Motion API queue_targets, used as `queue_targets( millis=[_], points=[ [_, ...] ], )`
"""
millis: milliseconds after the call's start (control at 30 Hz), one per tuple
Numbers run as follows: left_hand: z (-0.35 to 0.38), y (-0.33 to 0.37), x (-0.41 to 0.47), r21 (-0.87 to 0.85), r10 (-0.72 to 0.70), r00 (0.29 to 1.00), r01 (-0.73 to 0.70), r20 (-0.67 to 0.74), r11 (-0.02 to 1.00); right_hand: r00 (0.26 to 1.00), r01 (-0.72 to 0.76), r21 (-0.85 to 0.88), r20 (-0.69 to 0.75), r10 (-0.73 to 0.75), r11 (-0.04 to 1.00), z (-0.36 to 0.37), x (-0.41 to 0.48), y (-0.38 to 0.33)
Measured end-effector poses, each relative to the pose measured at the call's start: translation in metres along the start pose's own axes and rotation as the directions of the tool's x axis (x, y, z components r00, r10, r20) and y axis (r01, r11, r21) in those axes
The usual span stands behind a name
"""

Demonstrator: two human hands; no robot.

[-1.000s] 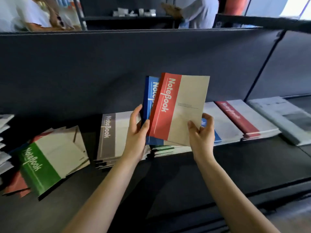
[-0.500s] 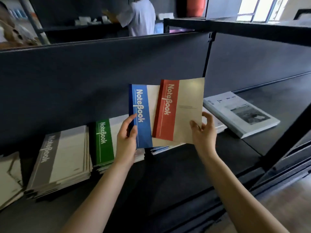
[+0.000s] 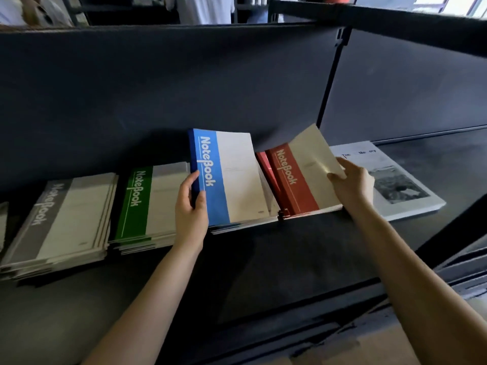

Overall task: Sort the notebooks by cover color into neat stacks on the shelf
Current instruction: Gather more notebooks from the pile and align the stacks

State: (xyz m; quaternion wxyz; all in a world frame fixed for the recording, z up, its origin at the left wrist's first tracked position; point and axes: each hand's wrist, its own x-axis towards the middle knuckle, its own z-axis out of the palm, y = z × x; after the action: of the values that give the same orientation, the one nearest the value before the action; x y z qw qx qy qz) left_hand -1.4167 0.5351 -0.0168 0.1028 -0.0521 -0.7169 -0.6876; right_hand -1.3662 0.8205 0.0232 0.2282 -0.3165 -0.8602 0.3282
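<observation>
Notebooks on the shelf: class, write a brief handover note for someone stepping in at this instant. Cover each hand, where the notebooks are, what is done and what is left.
Left hand grips the blue notebook by its spine, tilted over the blue stack.
Right hand pinches the red notebook at its right edge, low over the red stack, not yet flat.
Done: grey stack and green stack lie sorted on the shelf, left of the blue.
Left: lay both held notebooks flat and square their stacks.
</observation>
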Motion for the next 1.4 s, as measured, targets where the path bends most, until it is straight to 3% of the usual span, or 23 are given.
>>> queue_targets(
  millis=[200, 467, 533, 600, 667, 767, 833, 933, 1033, 1100, 1267, 1400],
  points=[
    [0.001, 0.001, 0.003, -0.002, -0.056, 0.998, 0.056, -0.012, 0.998, 0.999, 0.027, -0.117, 0.023, -0.025, 0.993, 0.032, 0.011, 0.011],
    [-0.009, 0.013, -0.001, -0.135, -0.038, 0.998, 0.031, -0.047, 0.99, 0.986, 0.102, -0.461, 0.164, -0.028, 0.881, 0.045, 0.011, 0.003],
    [-0.016, 0.016, -0.002, -0.169, -0.022, 0.999, 0.013, -0.048, 0.986, 0.982, 0.174, -0.393, 0.131, -0.132, 0.903, 0.05, 0.001, -0.006],
    [-0.022, 0.02, -0.002, -0.205, -0.01, 0.999, 0.0, -0.048, 0.979, 0.943, 0.332, -0.134, 0.008, -0.334, 0.934, 0.054, -0.019, -0.024],
    [-0.027, 0.023, -0.002, -0.233, -0.011, 0.998, -0.002, -0.056, 0.972, 0.926, 0.369, 0.169, 0.022, -0.378, 0.914, 0.06, -0.042, -0.05],
    [-0.033, 0.028, -0.003, -0.271, -0.014, 0.997, -0.008, -0.079, 0.963, 0.877, 0.108, 0.505, 0.356, -0.321, 0.856, 0.071, -0.072, -0.082],
    [-0.041, 0.032, -0.002, -0.27, 0.015, 0.995, -0.041, -0.097, 0.962, 0.823, -0.072, 0.608, 0.484, -0.297, 0.791, 0.084, -0.086, -0.091],
    [-0.058, 0.034, 0.001, -0.227, 0.027, 0.991, -0.056, -0.129, 0.972, 0.813, -0.138, 0.655, 0.503, -0.293, 0.742, 0.095, -0.098, -0.101],
    [-0.071, 0.034, 0.0, -0.187, 0.002, 0.985, -0.035, -0.174, 0.982, 0.864, 0.02, 0.657, 0.368, -0.345, 0.753, 0.098, -0.101, -0.112],
    [-0.078, 0.033, 0.002, -0.121, 0.044, 0.983, -0.067, -0.18, 0.99, 0.898, 0.049, 0.658, 0.301, -0.321, 0.752, 0.099, -0.096, -0.113],
    [-0.101, 0.034, 0.006, -0.028, 0.112, 0.979, -0.119, -0.171, 0.993, 0.963, 0.047, 0.553, 0.195, -0.184, 0.832, 0.088, -0.062, -0.095],
    [-0.121, 0.028, 0.013, -0.025, 0.082, 0.958, -0.093, -0.274, 0.995, 0.939, 0.085, 0.358, 0.283, -0.195, 0.93, 0.081, -0.044, -0.08]
  ],
)
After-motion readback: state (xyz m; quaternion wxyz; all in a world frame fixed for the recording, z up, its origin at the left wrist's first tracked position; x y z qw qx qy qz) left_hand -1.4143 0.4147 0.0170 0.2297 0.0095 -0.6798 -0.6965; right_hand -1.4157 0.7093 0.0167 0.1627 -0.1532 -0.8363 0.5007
